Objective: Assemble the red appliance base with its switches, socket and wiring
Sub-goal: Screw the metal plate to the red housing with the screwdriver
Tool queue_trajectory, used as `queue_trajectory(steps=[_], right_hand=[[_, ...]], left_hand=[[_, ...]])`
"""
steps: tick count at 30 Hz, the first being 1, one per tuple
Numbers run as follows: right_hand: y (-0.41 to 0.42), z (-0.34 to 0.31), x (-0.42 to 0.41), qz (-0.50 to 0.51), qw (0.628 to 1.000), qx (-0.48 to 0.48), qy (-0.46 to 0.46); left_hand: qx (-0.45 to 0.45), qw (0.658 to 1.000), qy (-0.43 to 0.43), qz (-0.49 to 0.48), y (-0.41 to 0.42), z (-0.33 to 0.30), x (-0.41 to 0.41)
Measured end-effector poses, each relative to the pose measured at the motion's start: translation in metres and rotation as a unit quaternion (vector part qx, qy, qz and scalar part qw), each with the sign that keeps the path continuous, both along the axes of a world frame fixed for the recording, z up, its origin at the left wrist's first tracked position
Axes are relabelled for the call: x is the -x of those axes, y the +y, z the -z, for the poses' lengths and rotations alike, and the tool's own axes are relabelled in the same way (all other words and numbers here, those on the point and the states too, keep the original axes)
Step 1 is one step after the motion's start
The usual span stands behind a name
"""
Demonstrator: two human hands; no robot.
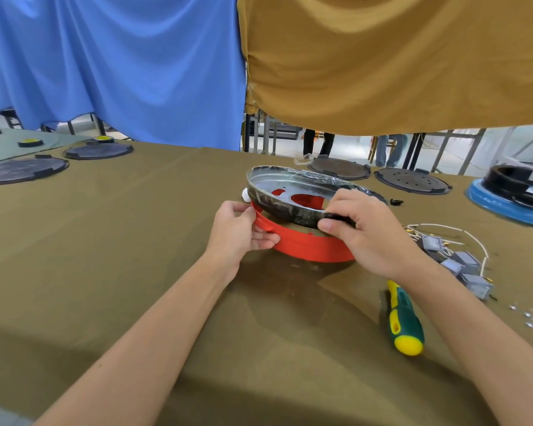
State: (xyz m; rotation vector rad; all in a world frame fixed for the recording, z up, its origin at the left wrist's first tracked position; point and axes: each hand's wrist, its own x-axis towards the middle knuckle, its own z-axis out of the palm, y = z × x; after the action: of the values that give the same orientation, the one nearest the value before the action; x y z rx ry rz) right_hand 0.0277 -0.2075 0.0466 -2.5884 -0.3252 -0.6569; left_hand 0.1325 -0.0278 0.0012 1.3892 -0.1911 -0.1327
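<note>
The red appliance base sits on the olive cloth in the middle of the table. My left hand grips its left rim and handle tab. A round metal plate with cut-out holes lies tilted over the base, its near edge raised. My right hand pinches that near edge, thumb in front and fingers over the top. To the right lie grey switches joined by white wiring.
A green and yellow screwdriver lies near my right forearm. Small screws sit at the far right. Black round covers and a blue-rimmed appliance stand at the back right, more black covers at the back left. Blue and mustard cloths hang behind.
</note>
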Motion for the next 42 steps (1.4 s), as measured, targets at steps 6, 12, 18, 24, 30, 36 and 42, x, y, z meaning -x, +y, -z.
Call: queue_trajectory(steps=[6, 12, 18, 24, 30, 36, 42], right_hand=[[-0.0011, 0.0016, -0.0012, 0.003, 1.0, 0.002, 0.004], [-0.0006, 0.0038, -0.0013, 0.012, 1.0, 0.013, 0.002], [0.0003, 0.0054, -0.0013, 0.018, 1.0, 0.016, 0.0], [-0.0022, 0.0058, -0.0015, 0.011, 1.0, 0.003, 0.007], [-0.0036, 0.0052, -0.0016, 0.014, 1.0, -0.003, 0.006], [-0.0035, 0.0046, -0.0015, 0.016, 1.0, -0.013, 0.013], [-0.0057, 0.0047, -0.0014, 0.023, 1.0, -0.015, 0.009]], left_hand=[[0.012, 1.0, -0.002, 0.005, -0.0002, 0.0005, -0.0011], [0.01, 1.0, -0.006, 0.012, 0.0002, 0.0, -0.0002], [0.006, 1.0, -0.004, 0.015, -0.0004, -0.0003, 0.0014], [0.008, 1.0, 0.006, 0.006, -0.0009, 0.0006, 0.0005], [0.017, 1.0, 0.012, 0.006, -0.0009, 0.0007, -0.0003], [0.014, 1.0, 0.011, 0.005, -0.0004, 0.0, -0.0004], [0.009, 1.0, 0.014, 0.003, -0.0004, -0.0007, 0.0005]])
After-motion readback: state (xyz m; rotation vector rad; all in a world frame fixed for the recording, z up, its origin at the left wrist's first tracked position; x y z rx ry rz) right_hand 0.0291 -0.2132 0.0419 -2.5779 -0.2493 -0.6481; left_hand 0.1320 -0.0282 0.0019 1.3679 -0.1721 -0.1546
